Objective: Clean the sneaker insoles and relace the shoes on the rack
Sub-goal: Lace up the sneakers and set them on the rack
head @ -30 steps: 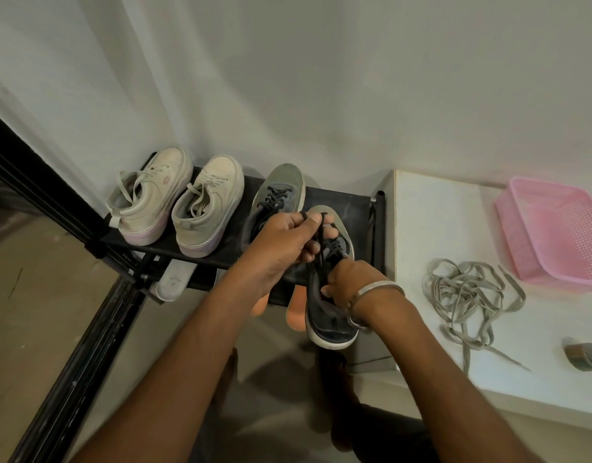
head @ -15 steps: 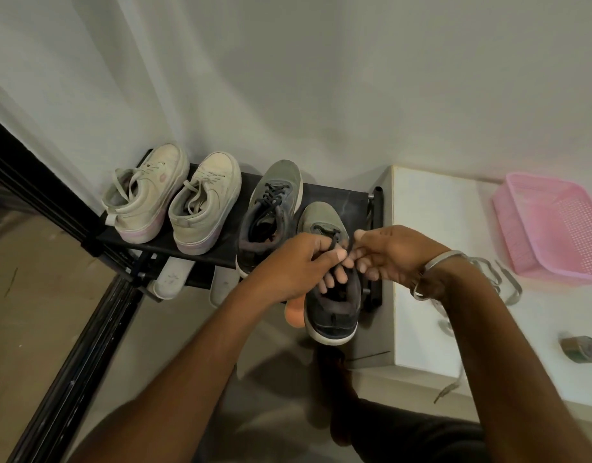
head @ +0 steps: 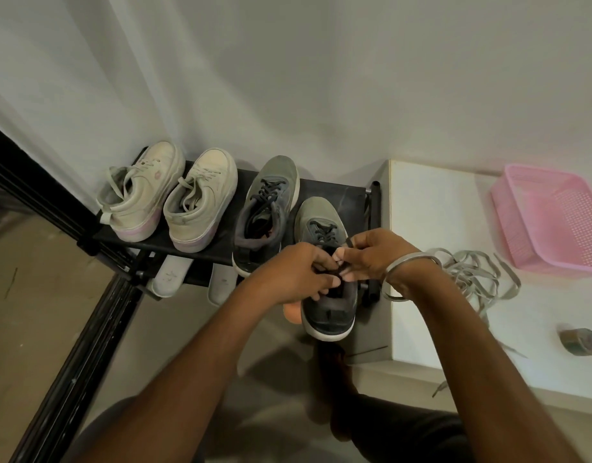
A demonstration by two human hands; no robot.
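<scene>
Two hands at work on one grey sneaker (head: pixel 324 228), toe on the black rack (head: pixel 334 192), heel hanging off the front edge toward the viewer. Left hand (head: pixel 298 272) and right hand (head: pixel 376 253) both curled over the tongue, fingertips pinching dark lace (head: pixel 334 270) between them, most likely to draw it tight through the upper eyelets or start a knot. Heel pulled off the shelf, probably for easier reach. Just left, its grey mate (head: pixel 266 212), laced, fully on the shelf. Farther left, two cream sneakers (head: pixel 169 195), laces in but loose. Below the shelf, pale insoles (head: pixel 169 277) poking out, plus something orange (head: pixel 293 312) under the held shoe, mostly hidden. To the right, on a white counter (head: pixel 431 202), a loose tangle of grey laces (head: pixel 478 275), a pink basket (head: pixel 551 222) and a small dark object (head: pixel 581 340), too blurred to name. Exact lace path under the fingers not visible; knot or eyelet, cannot tell.
</scene>
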